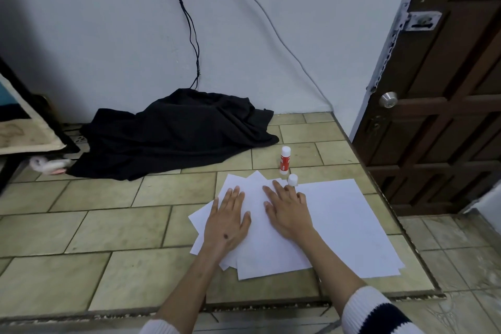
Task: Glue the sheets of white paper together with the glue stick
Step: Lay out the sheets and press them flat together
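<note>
White sheets of paper (pixel 339 214) fanned out on tiled surface (pixel 113 228); left hand (pixel 227 221) and right hand (pixel 288 211) pressed flat on them, fingers straight. Beyond, glue stick (pixel 285 159) upright, cap (pixel 292 180) off beside.

Under the left hand (pixel 227 221) and right hand (pixel 285 210) the sheets of white paper (pixel 339 225) are covered, so any glued seam there cannot be told. Beyond the right hand's fingertips, the glue stick (pixel 285 159) label is too small to read. Both sleeves (pixel 376 312) are cut off by the bottom edge.
</note>
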